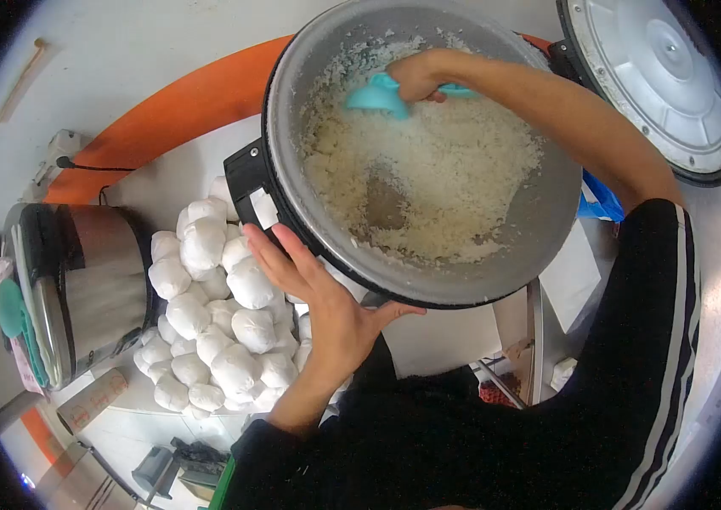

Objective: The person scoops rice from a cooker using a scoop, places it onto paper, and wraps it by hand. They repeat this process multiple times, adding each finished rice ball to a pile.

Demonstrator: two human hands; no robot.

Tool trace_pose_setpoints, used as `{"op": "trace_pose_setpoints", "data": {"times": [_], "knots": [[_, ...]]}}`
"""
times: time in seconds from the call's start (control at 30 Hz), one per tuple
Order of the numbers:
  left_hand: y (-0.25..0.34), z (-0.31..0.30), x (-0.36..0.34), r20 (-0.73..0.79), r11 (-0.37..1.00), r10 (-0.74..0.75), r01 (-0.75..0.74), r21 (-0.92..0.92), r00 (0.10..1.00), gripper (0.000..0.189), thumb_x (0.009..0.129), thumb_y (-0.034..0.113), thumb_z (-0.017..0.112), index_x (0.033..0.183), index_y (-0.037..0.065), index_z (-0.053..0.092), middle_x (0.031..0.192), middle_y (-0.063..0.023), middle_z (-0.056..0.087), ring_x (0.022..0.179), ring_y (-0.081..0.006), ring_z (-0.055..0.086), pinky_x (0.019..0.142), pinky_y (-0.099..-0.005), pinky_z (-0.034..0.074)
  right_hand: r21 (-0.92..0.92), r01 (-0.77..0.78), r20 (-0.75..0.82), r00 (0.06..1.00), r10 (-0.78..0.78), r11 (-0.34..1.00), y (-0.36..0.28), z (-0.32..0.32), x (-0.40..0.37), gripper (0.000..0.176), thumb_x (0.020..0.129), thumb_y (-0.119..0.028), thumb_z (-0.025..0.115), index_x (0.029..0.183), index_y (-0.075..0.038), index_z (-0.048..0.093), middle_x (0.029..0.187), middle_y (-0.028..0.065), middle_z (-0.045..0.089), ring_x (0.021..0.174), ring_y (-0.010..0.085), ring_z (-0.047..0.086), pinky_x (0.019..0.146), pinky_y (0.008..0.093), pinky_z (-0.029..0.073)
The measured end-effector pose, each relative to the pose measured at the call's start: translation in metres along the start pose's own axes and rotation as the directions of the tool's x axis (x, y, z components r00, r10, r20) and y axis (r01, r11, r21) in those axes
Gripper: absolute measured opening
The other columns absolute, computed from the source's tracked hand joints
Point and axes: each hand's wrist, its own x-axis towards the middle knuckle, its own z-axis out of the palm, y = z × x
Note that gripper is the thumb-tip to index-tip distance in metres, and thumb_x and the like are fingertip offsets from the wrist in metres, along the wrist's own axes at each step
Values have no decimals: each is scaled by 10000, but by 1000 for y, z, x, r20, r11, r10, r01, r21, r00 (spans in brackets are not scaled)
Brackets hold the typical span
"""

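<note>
A large grey metal rice pot (557, 242) with a black outer rim tilts toward me. Cooked white rice (462, 191) covers much of its bottom, and a brownish bare patch shows near the middle. Inside the pot, my right hand (421, 76) is closed around a turquoise rice scoop (375, 99), whose blade rests at the rice's far left part. My left hand (326, 302) lies spread against the pot's near left side, just below the black side handle (250, 183). Its fingers are apart, with the thumb stretched along the underside of the rim.
Left of the pot, many round white bundles (207, 319) are piled up. Beyond them stands a steel cooker (105, 272) with a turquoise utensil (12, 308) on its side. A round metal lid (666, 59) stands open at upper right. Blue plastic (602, 202) shows beneath my right arm.
</note>
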Motion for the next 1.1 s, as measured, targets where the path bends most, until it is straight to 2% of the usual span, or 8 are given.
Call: {"op": "trace_pose_setpoints", "data": {"times": [0.33,0.5,0.63,0.67,0.77,0.87,1.03,1.1], "knots": [[-1,1,-1,-2,1000,-12,12,-15,1000,1589,328,420,929,1460,29,-114,1432,-343,-248,1349,-510,-185,1067,-617,-31,-94,267,467,863,-195,959,-66,108,-15,204,705,-121,514,608,46,576,624,204,614,579,267,615,628,440,486],[1,0,-2,-18,1000,11,-11,3,1000,1559,365,439,923,1459,17,-105,1438,-341,-237,1361,-490,-176,1082,-589,-21,410,11,588,761,-274,912,-37,95,-61,174,730,-58,509,833,76,550,612,182,580,607,272,617,603,386,490],[-2,-5,-3,17,999,27,-27,-18,999,1528,414,476,906,1456,11,-111,1453,-328,-223,1375,-458,-174,1104,-542,-15,188,-55,262,965,3,981,-42,64,-92,255,771,21,472,1020,74,472,658,190,584,591,294,607,571,380,500],[-3,-7,-5,32,999,27,-26,-29,999,1521,426,484,901,1454,10,-115,1457,-323,-219,1379,-450,-173,1109,-530,-15,38,115,-330,939,-96,993,-37,99,-93,333,806,0,493,1121,68,406,759,216,599,621,304,625,533,415,502],[-4,-9,-6,55,999,-1,3,-52,998,1520,445,490,896,1448,10,-141,1468,-307,-215,1383,-436,-173,1116,-513,-19,88,39,-478,878,7,995,-45,127,-85,413,817,-21,506,1180,88,341,847,231,596,687,302,643,534,436,504],[-3,-10,-8,93,999,-32,34,-15,995,1518,460,482,894,1442,16,-165,1468,-302,-221,1381,-433,-183,1119,-505,-23,495,-235,-31,957,287,836,-41,87,-108,351,820,-9,467,1139,104,374,803,222,574,623,285,609,538,441,491],[-4,-10,-3,90,999,-29,32,-31,996,1506,463,490,889,1448,23,-150,1463,-306,-230,1380,-435,-187,1116,-515,-18,823,-351,311,936,163,447,-62,124,-78,165,771,28,403,908,88,471,625,177,487,419,227,453,409,401,412],[0,-12,-2,101,998,-60,58,20,993,1496,466,496,885,1453,19,-132,1461,-309,-233,1379,-436,-186,1115,-520,-15,788,-379,385,918,91,486,-81,133,-61,135,756,32,402,865,79,467,599,161,469,425,227,464,412,407,414]]}}
